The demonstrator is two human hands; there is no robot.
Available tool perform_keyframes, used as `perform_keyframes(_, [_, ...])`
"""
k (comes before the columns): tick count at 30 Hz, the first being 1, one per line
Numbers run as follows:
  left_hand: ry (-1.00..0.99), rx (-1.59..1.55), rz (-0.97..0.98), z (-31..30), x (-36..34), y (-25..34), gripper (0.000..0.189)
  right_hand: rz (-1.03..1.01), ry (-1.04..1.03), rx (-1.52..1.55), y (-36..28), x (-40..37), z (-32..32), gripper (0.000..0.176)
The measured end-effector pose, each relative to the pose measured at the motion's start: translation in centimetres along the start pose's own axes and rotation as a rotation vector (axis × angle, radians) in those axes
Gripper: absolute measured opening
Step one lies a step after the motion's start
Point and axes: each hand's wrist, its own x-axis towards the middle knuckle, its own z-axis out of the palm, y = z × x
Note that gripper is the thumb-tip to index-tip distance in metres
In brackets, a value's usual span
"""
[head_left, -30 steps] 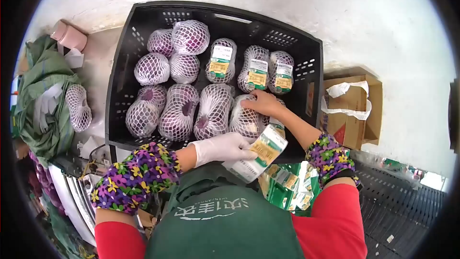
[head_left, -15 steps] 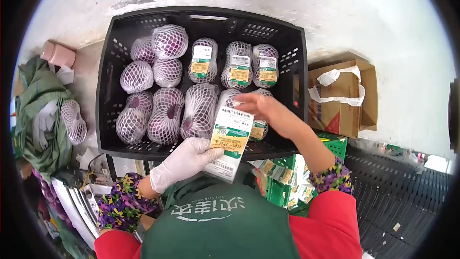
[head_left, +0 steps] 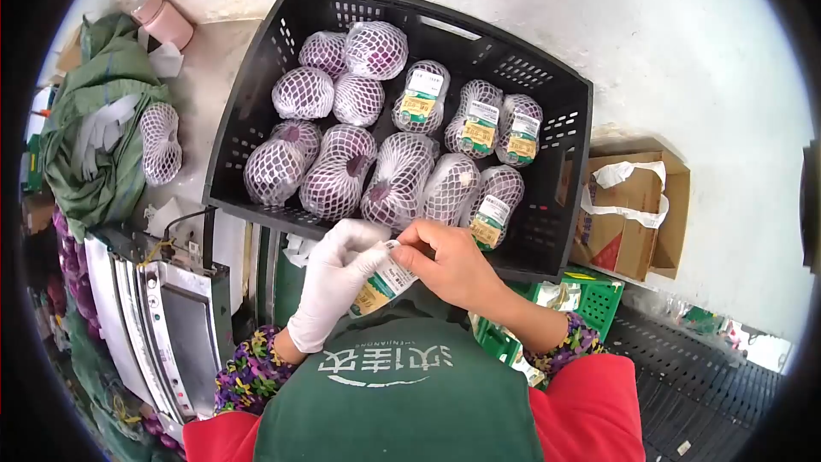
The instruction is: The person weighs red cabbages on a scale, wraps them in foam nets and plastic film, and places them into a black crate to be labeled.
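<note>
Near the front edge of the black crate, my left hand, in a white glove, grips printed labels in white, yellow and green. The fingers of my bare right hand pinch the labels' upper corner, close against my left fingertips. Inside the crate lie several purple vegetables in white foam nets. Some bear a label, such as the netted pack just beyond my right hand. The netted pack beside it shows no label on its visible side.
A brown paper bag stands right of the crate, above a green crate. On the left are a green sack, an empty foam net, a pink cup and a metal machine.
My right hand has come back from over the crate to the labels and pinches their corner. The labels have moved toward my body. The view has shifted, so the crate appears higher and further right.
</note>
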Motion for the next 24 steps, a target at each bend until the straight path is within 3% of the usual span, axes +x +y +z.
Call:
perform_keyframes(1, [-0.036,-0.129,-0.068,0.6,-0.1,0.5,0.011,0.0,-0.005,-0.004,0.2,-0.1,0.2,0.02])
perform_keyframes(3, [-0.145,0.052,-0.123,-1.6,-0.5,-2.8,0.025,-0.243,0.013,-0.111,0.9,0.1,0.4,0.018])
perform_keyframes(5, [-0.237,-0.196,-0.192,-0.8,-1.3,-2.3,0.038,-0.34,0.178,-0.266,2.3,1.1,-1.6,0.016])
perform_keyframes(6, [-0.303,-0.276,-0.17,0.1,-1.7,-3.2,0.05,-0.23,0.217,-0.241,2.6,1.8,-3.6,0.014])
perform_keyframes(9, [-0.371,-0.083,-0.508,-1.0,-3.2,-2.3,0.034,-0.028,0.358,-0.358,5.5,4.5,-10.9,0.019])
perform_keyframes(12, [-0.057,-0.14,-0.186,-5.3,-2.6,-2.4,0.024,0.046,0.275,-0.359,7.7,5.2,-12.8,0.04])
perform_keyframes(13, [0.071,-0.178,-0.074,-6.8,-2.4,-1.4,0.024,-0.071,0.233,-0.468,8.8,5.6,-11.9,0.038])
perform_keyframes(15, [0.231,-0.331,0.071,-9.7,-2.5,-0.2,0.024,-0.069,0.129,-0.567,9.9,5.9,-9.2,0.05])
perform_keyframes(17, [0.223,-0.264,0.116,-11.4,-2.6,0.7,0.029,-0.112,0.068,-0.797,13.1,7.0,-6.8,0.064])
perform_keyframes(18, [0.203,-0.196,0.127,-10.9,-2.9,1.1,0.023,-0.131,0.082,-1.053,13.4,6.7,-6.0,0.072])
perform_keyframes(19, [0.173,-0.116,0.08,-10.4,-3.1,1.5,0.022,-0.134,0.082,-1.054,12.6,6.2,-5.5,0.072])
perform_keyframes(21, [0.14,0.112,0.008,-9.8,-3.1,-0.5,0.019,-0.252,0.361,-1.272,10.6,5.3,-4.9,0.08])
perform_keyframes(22, [0.081,0.243,0.206,-8.1,-2.9,-0.5,0.02,-0.418,0.488,-1.262,10.0,5.1,-5.0,0.069])
perform_keyframes(23, [0.066,0.262,0.225,-7.0,-2.8,-0.7,0.019,-0.422,0.487,-1.262,9.1,4.8,-4.6,0.069])
perform_keyframes(24, [0.024,0.261,0.16,-6.5,-2.6,-1.2,0.019,-0.331,0.249,-0.659,8.0,4.4,-3.7,0.061])
